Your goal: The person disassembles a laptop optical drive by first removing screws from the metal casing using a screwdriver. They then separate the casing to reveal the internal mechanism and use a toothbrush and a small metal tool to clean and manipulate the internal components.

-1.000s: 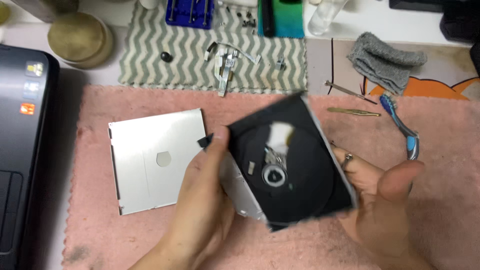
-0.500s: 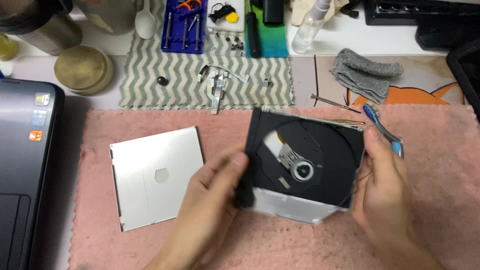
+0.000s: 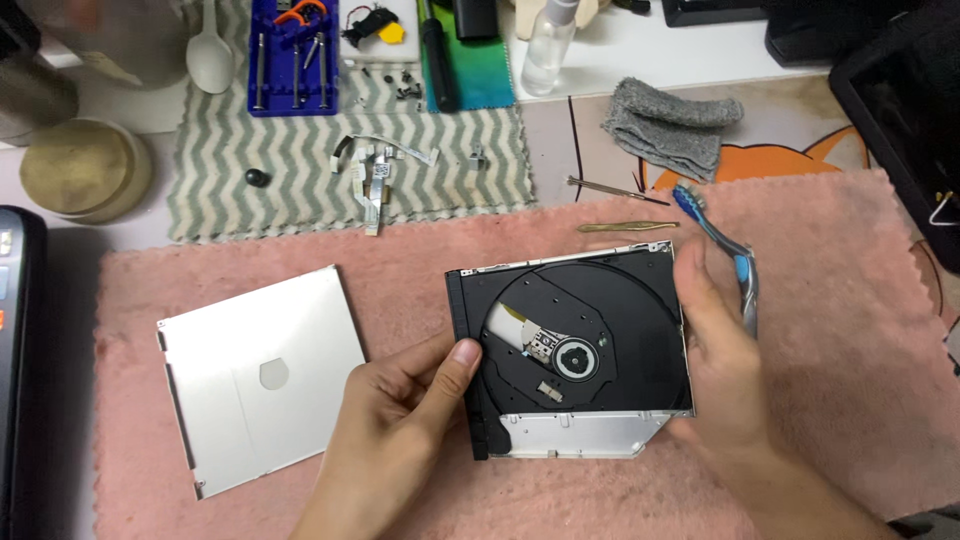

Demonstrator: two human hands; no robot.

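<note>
Optical drive [image 3: 580, 360], just one, gripped by both my left hand [image 3: 400, 420] and right hand [image 3: 725, 375] mid pink mat [image 3: 850, 400]; one silver cover plate [image 3: 265, 375] near its left edge.

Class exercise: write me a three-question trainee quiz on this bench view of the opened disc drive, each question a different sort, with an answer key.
1. True or false: both hands grip the optical disc drive.
2. Which lies on the pink mat left of the drive? A) grey cloth B) silver cover plate C) spoon
3. Fill in: the left hand's ______ presses on the drive's black front edge.

Key: 1 true: the right hand holds the opposite side. 2 B, the silver cover plate. 3 thumb.
</note>
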